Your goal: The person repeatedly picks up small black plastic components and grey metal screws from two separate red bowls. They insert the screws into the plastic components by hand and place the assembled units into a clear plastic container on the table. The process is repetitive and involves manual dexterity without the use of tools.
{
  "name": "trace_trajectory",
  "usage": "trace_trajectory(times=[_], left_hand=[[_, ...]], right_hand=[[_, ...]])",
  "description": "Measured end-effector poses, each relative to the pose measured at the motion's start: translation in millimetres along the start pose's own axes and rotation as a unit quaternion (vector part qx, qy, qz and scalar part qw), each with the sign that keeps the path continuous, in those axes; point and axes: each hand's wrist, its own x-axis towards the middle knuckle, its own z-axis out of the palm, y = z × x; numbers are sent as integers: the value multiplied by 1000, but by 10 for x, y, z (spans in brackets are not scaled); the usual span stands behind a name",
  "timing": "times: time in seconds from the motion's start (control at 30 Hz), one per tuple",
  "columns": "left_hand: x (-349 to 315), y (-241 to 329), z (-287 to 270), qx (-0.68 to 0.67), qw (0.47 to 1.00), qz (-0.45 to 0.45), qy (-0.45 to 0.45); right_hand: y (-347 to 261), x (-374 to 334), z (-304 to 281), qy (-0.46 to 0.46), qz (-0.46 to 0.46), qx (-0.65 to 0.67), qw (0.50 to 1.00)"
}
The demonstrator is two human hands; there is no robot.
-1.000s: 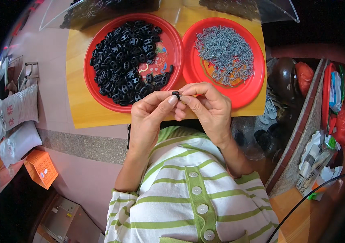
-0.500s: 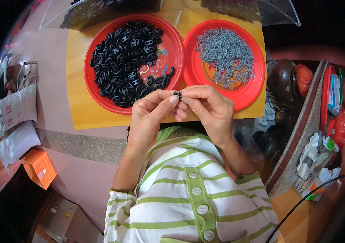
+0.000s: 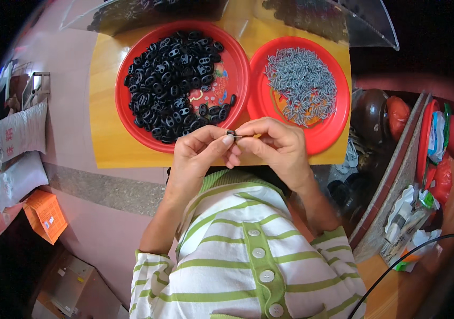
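Close, two-handed fitting work

The left hand [image 3: 200,151] pinches a small black piece [image 3: 230,132] between thumb and forefinger; the right hand [image 3: 277,144] pinches a thin metal part [image 3: 240,136], likely a screw, beside it. This looks like fitting the two together, which calls for steady alignment. Just beyond, on the yellow worktop [image 3: 109,151], a red tray [image 3: 123,106] bears black pieces [image 3: 171,80] and a second red tray [image 3: 341,125] grey screws [image 3: 304,80]. White sacks [image 3: 22,133] and an orange basket [image 3: 47,217] sit off left.

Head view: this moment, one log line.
left hand: pinches black part | right hand: pinches thin piece | ahead: black-parts plate, screw plate
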Motion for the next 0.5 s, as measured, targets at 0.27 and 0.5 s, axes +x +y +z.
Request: trace_trajectory(times=[0.27,0.5], left_hand=[[-6,-53,-56,18,997,45,51],[20,-60,-32,12,998,35,49]], right_hand=[[-78,614,-50,18,-181,-498,848],[-120,803,153,-28,-99,-685,721]])
